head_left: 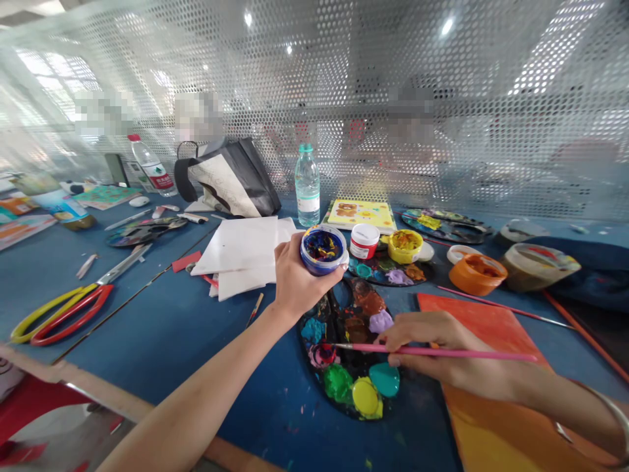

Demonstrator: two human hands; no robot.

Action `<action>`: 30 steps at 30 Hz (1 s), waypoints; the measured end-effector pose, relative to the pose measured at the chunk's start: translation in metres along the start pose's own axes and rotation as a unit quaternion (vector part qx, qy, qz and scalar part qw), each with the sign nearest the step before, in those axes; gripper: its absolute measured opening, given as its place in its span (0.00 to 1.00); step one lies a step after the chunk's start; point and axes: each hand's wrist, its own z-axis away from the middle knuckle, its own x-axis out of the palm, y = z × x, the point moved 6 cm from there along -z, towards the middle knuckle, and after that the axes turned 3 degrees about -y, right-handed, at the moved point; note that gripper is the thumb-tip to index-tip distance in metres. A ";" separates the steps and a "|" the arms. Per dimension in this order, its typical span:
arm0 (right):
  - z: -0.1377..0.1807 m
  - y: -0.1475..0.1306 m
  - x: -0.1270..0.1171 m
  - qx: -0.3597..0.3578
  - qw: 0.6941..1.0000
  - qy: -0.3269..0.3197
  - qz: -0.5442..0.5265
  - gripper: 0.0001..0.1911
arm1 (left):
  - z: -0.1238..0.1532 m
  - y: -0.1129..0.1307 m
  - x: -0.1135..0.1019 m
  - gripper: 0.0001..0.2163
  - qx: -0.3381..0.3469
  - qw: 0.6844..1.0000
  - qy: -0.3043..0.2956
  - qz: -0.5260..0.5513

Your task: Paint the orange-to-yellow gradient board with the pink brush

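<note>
left forearm (191,406) rose from the bottom edge, closest of all, and the left hand (297,282) was clamped around a blue-rimmed paint jar (322,252), its mouth tipped up and showing mixed colours inside. the jar hung in the air above a palette (344,328), not touching it. the right hand (437,347) came in from the other side, its grip pinched together on a pink brush (432,351), and the bristles met a reddish dab at the palette's left side. that palette lay on the blue tabletop (162,354), crowded with blobs of green, yellow, teal and lilac paint.

just under the right hand lay an orange board (496,426), with a long brush (506,308) resting beyond it. past the jar sat a second palette (393,275), carrying a small white pot (364,240) and a yellow cup (405,246). an orange bowl (477,274) stood to the right of them. to the left lay a stack of white sheets (240,252), and farther left a pair of red and yellow scissors (63,314). a water bottle (307,187) stood upright behind the sheets, near a yellow picture card (361,215). a black and white bag (230,180) leaned farther back, against a perforated screen (344,65) that closed off the far side.
</note>
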 end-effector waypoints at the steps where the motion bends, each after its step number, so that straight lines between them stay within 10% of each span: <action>1: 0.000 -0.002 -0.001 -0.006 1.000 -0.006 0.006 0.09 | 0.000 0.000 0.000 0.23 0.000 1.000 0.000 -0.001; 8: 0.004 -0.013 -0.002 -0.063 0.996 -0.041 0.039 0.09 | 0.000 0.000 0.000 0.23 0.005 1.000 0.008 0.000; 16: 0.006 -0.003 -0.019 0.087 0.979 0.142 -0.113 0.11 | -0.001 -0.007 -0.002 0.23 -0.018 1.000 0.025 0.002; 24: 0.000 0.008 -0.015 0.071 0.924 0.182 -0.329 0.10 | -0.003 -0.013 -0.004 0.23 -0.039 0.998 0.035 0.020; 30: 0.015 0.002 -0.058 -0.038 0.955 0.256 -0.148 0.10 | -0.006 -0.026 -0.003 0.22 -0.095 0.993 0.047 0.055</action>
